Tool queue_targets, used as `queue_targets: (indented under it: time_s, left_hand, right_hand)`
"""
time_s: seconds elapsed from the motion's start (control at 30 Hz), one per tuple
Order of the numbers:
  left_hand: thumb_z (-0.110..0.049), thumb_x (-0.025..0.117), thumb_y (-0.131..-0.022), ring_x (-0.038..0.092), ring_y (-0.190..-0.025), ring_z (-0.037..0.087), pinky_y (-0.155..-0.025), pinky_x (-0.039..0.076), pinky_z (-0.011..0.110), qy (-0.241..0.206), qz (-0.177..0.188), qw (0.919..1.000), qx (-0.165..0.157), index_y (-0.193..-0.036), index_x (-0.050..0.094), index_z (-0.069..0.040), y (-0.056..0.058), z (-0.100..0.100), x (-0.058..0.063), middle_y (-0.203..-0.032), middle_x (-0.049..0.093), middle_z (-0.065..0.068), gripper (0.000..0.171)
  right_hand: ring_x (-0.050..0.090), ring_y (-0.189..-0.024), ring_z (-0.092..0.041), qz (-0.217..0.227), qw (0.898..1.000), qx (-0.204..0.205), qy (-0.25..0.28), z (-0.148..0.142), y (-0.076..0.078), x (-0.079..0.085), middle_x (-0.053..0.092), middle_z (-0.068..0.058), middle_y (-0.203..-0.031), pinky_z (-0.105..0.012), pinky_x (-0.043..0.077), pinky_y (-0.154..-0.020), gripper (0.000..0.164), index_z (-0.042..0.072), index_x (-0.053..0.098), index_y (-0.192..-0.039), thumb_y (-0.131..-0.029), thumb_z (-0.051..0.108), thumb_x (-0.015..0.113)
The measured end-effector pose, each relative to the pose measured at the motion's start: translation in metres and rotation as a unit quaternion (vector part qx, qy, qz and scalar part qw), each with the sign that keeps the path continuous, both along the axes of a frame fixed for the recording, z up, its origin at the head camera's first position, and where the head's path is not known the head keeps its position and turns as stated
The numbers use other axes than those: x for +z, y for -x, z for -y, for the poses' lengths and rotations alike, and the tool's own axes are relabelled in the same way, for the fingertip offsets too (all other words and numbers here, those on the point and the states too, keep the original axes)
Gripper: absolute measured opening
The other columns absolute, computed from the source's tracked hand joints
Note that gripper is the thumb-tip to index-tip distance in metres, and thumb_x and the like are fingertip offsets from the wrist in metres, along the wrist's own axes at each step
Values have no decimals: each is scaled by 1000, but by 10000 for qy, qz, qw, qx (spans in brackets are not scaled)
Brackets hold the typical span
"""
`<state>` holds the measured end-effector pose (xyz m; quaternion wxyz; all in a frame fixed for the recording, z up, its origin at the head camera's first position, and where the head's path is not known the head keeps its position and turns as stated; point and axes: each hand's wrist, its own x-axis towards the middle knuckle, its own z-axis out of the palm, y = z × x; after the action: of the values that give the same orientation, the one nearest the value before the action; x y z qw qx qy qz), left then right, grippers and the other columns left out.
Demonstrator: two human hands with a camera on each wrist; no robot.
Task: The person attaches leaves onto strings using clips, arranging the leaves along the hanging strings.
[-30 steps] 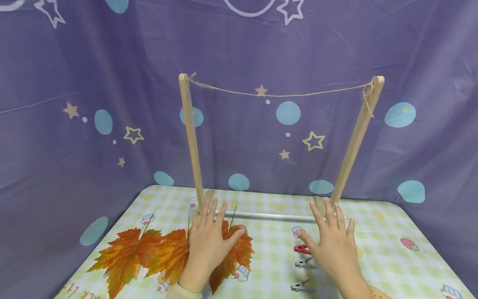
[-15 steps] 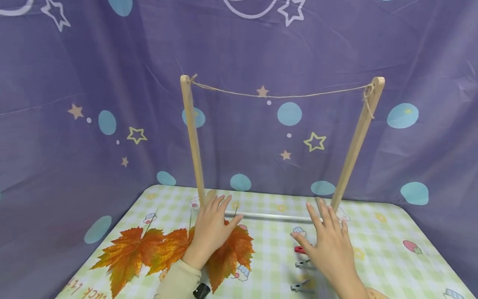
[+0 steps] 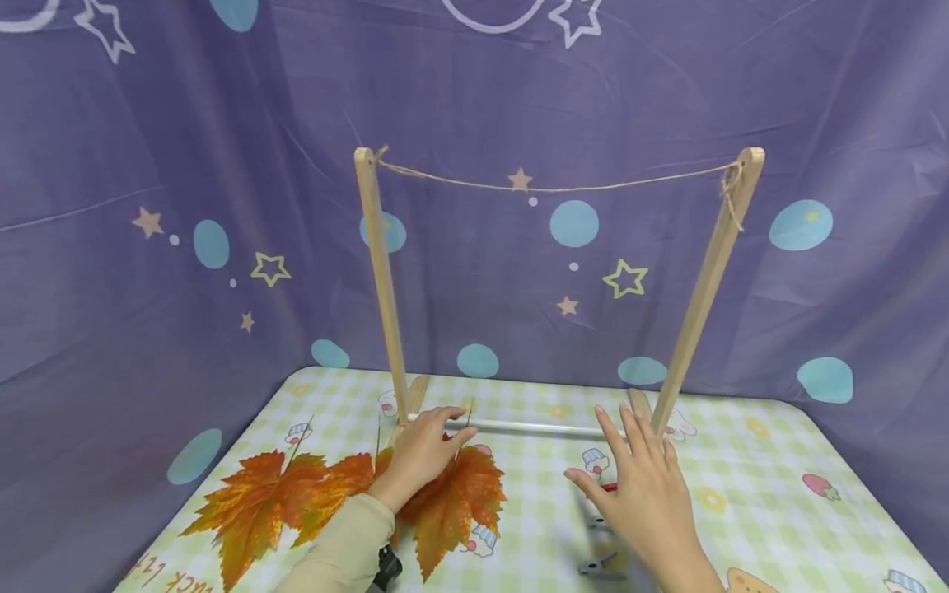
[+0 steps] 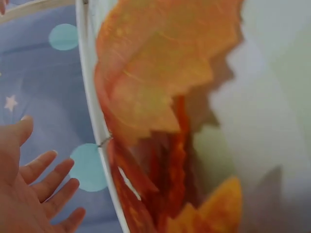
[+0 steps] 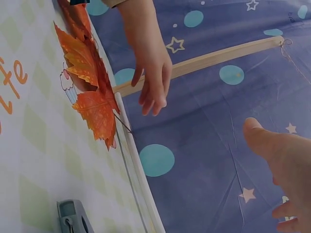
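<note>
Three orange-red artificial maple leaves lie in a row on the left of the table: a left leaf (image 3: 248, 511), a middle leaf (image 3: 337, 494) and a right leaf (image 3: 467, 498). My left hand (image 3: 423, 451) hovers over the right leaf near its thin stem (image 3: 469, 420), fingers loosely bent and holding nothing. In the left wrist view, its fingers (image 4: 58, 184) are spread apart from the leaf. My right hand (image 3: 648, 498), fingers extended, is above the small clips and partly hides a red clip (image 3: 610, 487), a grey clip (image 3: 597, 521) and a nearer grey clip (image 3: 596, 568).
Behind the hands stands a wooden frame with a left post (image 3: 383, 288), a right post (image 3: 708, 288) and a white bottom rod (image 3: 541, 428). A sagging twine (image 3: 549, 190) joins the post tops. A green checked cloth (image 3: 534, 519) covers the table; a purple curtain (image 3: 474, 99) hangs behind.
My left hand has turned and lowered toward the right leaf's stem, its fingers bending. My right hand has shifted slightly left, covering more of the clips. Leaves and frame stay put.
</note>
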<state>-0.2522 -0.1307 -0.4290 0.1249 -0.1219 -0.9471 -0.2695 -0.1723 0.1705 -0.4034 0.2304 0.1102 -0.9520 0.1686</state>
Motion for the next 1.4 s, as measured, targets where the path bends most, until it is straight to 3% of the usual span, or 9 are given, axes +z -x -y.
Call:
queue_targets:
  time_s: [0.1, 0.3, 0.47, 0.6, 0.73, 0.8, 1.03, 1.4]
  left_hand:
    - [-46, 64, -95, 68, -95, 21, -81, 53, 43, -24, 44, 10000, -59, -124, 68, -13, 5, 2, -4, -116, 69, 2, 44]
    - [-34, 67, -96, 61, -95, 22, -80, 51, 42, -30, 383, 9988, -304, -114, 72, -12, 14, 7, -8, -106, 69, 2, 29]
    - [-25, 68, -95, 64, -93, 23, -79, 52, 41, -12, 579, 9973, -454, -112, 73, -10, 18, 7, -9, -102, 71, 4, 24]
    - [-23, 69, -94, 65, -90, 23, -80, 52, 41, -19, 629, 9976, -285, -111, 74, -10, 21, 6, -12, -95, 72, 1, 22]
    - [-21, 70, -93, 67, -89, 23, -92, 48, 46, -5, 591, 9982, -130, -108, 75, -9, 23, 4, -14, -91, 72, -1, 19]
    - [-21, 69, -94, 67, -90, 24, -92, 48, 46, 5, 659, 9978, -28, -105, 75, -10, 23, 3, -14, -93, 72, 0, 17]
    - [-24, 70, -92, 67, -80, 21, -73, 52, 40, -3, 930, 9953, 264, -93, 78, -16, 24, 5, -18, -93, 73, 0, 12]
    - [-23, 74, -88, 66, -77, 18, -72, 53, 39, -65, 786, 9968, 158, -82, 79, -19, 28, 8, -26, -85, 73, -4, 8]
  right_hand:
    - [25, -144, -41, 49, 10000, 11, -24, -1, 0, 0, 28, -19, -159, -66, 20, -110, 89, 22, 33, -156, -87, 71, 57]
    - [28, -144, -40, 123, 9999, 54, -10, -2, 0, 1, 32, -19, -157, -65, 21, -111, 87, 19, 35, -155, -88, 70, 56]
    - [32, -142, -40, 64, 9999, 81, -8, -3, 1, 1, 37, -17, -154, -65, 24, -109, 85, 19, 36, -155, -89, 69, 56]
    - [34, -140, -41, -13, 9999, 115, -45, -3, 1, 2, 38, -17, -154, -65, 27, -108, 84, 18, 37, -155, -90, 66, 58]
    - [36, -139, -41, -81, 9998, 148, -71, -4, 2, 2, 39, -17, -153, -65, 29, -107, 83, 17, 38, -154, -90, 65, 59]
    - [37, -139, -41, -100, 9998, 157, -66, -4, 2, 2, 39, -17, -153, -64, 30, -106, 83, 17, 38, -154, -90, 64, 59]
    - [36, -139, -40, 28, 10000, 90, -2, -4, 1, 4, 40, -17, -153, -62, 28, -108, 83, 17, 38, -154, -90, 66, 57]
    - [38, -137, -43, 87, 9998, 20, 158, -10, 1, 6, 38, -17, -154, -63, 26, -108, 81, 22, 34, -156, -91, 66, 57]
